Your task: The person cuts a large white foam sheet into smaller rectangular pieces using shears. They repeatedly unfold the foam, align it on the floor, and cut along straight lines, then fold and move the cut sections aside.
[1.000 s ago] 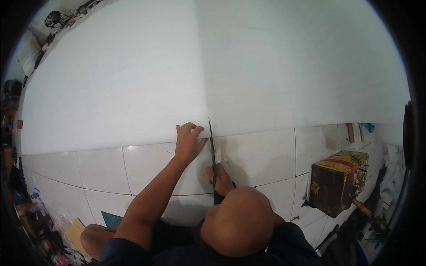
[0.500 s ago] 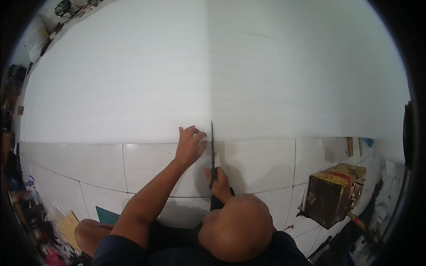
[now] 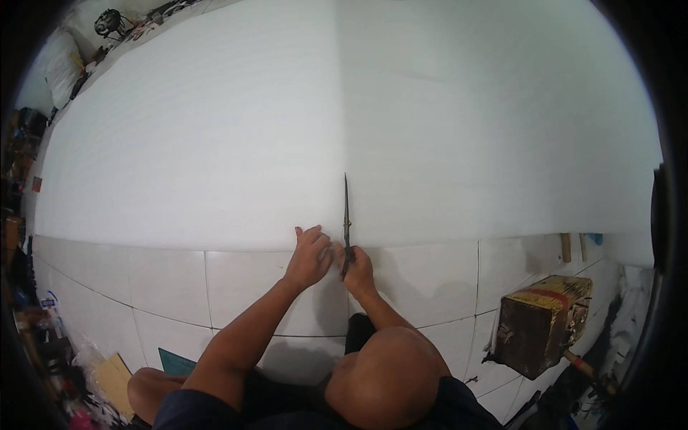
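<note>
Right hand [image 3: 358, 271] clamped on the scissors [image 3: 346, 218], blades pointing to 12 o'clock into the white sheet [image 3: 215, 143] on the floor [image 3: 165, 283]. Left hand [image 3: 309, 254] has slid in beside it (fingers curled, pinning the sheet's edge) — the cut is lined up.

A brown box [image 3: 545, 322] with red and yellow on top sits on the white floor tiles [image 3: 165, 279], far off to the right of the fingers and lower down. A flat tan card [image 3: 115, 376] and a green sheet [image 3: 175, 362] lie low on the left, well away from the fingers. A white bag [image 3: 61, 57] sits far up in the left corner.
</note>
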`<state>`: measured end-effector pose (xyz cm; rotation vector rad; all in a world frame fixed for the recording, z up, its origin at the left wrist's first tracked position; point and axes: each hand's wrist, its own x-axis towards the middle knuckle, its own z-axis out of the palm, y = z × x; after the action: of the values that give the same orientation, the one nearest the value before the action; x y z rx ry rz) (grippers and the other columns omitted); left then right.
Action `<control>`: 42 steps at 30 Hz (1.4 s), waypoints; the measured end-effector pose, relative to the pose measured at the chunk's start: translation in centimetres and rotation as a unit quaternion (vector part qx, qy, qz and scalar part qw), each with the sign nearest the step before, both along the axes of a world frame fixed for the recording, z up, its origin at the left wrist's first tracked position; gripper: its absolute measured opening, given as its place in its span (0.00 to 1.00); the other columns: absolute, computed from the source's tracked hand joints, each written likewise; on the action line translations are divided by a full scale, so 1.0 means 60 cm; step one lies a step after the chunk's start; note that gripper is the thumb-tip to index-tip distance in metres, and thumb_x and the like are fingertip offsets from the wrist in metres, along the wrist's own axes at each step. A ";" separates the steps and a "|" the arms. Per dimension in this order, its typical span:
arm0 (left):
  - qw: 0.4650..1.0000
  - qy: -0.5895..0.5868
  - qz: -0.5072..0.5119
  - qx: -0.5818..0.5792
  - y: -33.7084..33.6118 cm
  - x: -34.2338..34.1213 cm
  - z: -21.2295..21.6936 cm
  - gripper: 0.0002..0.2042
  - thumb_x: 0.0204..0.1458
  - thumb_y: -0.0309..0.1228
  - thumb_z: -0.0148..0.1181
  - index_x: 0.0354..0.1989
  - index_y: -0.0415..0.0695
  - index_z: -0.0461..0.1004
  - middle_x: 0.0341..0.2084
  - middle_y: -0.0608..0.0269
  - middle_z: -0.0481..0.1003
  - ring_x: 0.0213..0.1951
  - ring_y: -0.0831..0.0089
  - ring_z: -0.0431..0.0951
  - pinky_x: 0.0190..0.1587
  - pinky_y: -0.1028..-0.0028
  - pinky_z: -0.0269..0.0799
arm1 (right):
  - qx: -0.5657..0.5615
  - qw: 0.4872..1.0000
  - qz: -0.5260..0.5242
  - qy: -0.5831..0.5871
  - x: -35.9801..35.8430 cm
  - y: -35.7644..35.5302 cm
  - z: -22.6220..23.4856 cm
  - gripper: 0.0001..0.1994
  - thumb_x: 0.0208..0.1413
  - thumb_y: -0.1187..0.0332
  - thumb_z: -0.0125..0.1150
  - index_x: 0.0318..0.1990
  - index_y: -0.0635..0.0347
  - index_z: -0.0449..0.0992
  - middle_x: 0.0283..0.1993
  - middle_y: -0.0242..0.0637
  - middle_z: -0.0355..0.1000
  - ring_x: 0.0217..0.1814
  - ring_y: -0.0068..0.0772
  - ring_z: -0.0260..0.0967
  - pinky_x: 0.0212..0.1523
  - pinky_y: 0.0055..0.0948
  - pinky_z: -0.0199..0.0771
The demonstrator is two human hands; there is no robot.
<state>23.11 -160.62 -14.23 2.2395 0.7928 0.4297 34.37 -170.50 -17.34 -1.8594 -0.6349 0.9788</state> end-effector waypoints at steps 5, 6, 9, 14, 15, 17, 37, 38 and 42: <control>1.000 0.003 -0.007 -0.002 -0.003 -0.005 -0.005 0.10 0.45 0.23 0.55 0.37 0.40 0.69 0.45 0.47 0.66 0.58 0.46 0.61 0.62 0.37 0.41 | 0.001 0.998 -0.011 0.055 0.026 0.025 0.031 0.25 0.56 0.44 0.57 0.20 0.54 0.62 0.14 0.26 0.57 0.14 0.21 0.57 0.16 0.24 0.58; 1.000 0.001 -0.007 -0.002 -0.002 -0.004 -0.004 0.10 0.45 0.23 0.55 0.37 0.40 0.69 0.45 0.46 0.66 0.59 0.46 0.60 0.63 0.37 0.41 | 0.004 0.995 -0.015 0.102 0.041 0.048 0.060 0.25 0.55 0.44 0.57 0.20 0.54 0.62 0.14 0.26 0.57 0.13 0.21 0.56 0.16 0.23 0.58; 1.000 0.019 -0.009 0.003 0.001 -0.015 -0.005 0.10 0.44 0.23 0.55 0.37 0.40 0.69 0.46 0.44 0.65 0.58 0.46 0.60 0.63 0.36 0.41 | -0.012 0.986 -0.027 0.163 0.057 0.105 0.087 0.26 0.54 0.41 0.56 0.20 0.54 0.62 0.14 0.27 0.57 0.12 0.21 0.55 0.15 0.23 0.56; 1.000 0.003 -0.019 0.010 0.001 -0.006 -0.007 0.11 0.44 0.23 0.56 0.37 0.40 0.68 0.47 0.42 0.64 0.58 0.45 0.60 0.62 0.34 0.40 | -0.016 0.995 -0.029 0.098 0.076 0.126 0.065 0.28 0.52 0.37 0.55 0.20 0.54 0.61 0.15 0.27 0.57 0.12 0.20 0.54 0.13 0.23 0.55; 1.000 0.003 -0.016 0.011 -0.001 -0.007 -0.005 0.11 0.44 0.23 0.56 0.37 0.41 0.68 0.47 0.42 0.64 0.58 0.45 0.60 0.61 0.34 0.40 | -0.015 0.995 -0.024 0.097 0.076 0.124 0.067 0.28 0.52 0.37 0.55 0.20 0.54 0.61 0.15 0.27 0.58 0.12 0.20 0.55 0.13 0.23 0.55; 1.000 0.009 -0.013 0.017 0.000 -0.012 0.000 0.10 0.44 0.23 0.56 0.36 0.41 0.67 0.47 0.43 0.64 0.57 0.46 0.60 0.61 0.34 0.41 | -0.016 0.994 -0.016 0.103 0.075 0.130 0.069 0.28 0.52 0.37 0.56 0.21 0.54 0.61 0.15 0.26 0.58 0.12 0.20 0.54 0.13 0.23 0.55; 0.943 0.310 -0.072 0.098 -0.001 0.071 0.079 0.45 0.40 0.64 0.59 0.68 0.63 0.50 0.53 0.42 0.58 0.55 0.47 0.58 0.53 0.29 0.46 | -0.010 0.977 0.011 0.211 0.150 0.223 0.106 0.29 0.50 0.38 0.59 0.27 0.59 0.67 0.17 0.26 0.59 0.15 0.19 0.56 0.16 0.20 0.58; 0.941 0.316 -0.073 0.095 0.001 0.075 0.079 0.45 0.40 0.63 0.59 0.68 0.63 0.51 0.53 0.42 0.58 0.56 0.47 0.58 0.53 0.29 0.46 | -0.012 0.977 0.007 0.213 0.150 0.225 0.104 0.29 0.50 0.37 0.58 0.27 0.59 0.67 0.17 0.26 0.59 0.15 0.19 0.56 0.16 0.20 0.58; 0.933 0.337 -0.077 0.097 0.005 0.078 0.069 0.43 0.42 0.61 0.60 0.67 0.62 0.52 0.53 0.45 0.58 0.57 0.47 0.57 0.54 0.29 0.46 | -0.026 0.977 -0.010 0.211 0.142 0.236 0.098 0.29 0.50 0.36 0.57 0.26 0.58 0.67 0.16 0.25 0.58 0.15 0.19 0.55 0.16 0.20 0.57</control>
<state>27.76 -160.31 -10.07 2.6420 0.9249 -0.3851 42.87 -156.35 -11.46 -1.6250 -0.3360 1.3362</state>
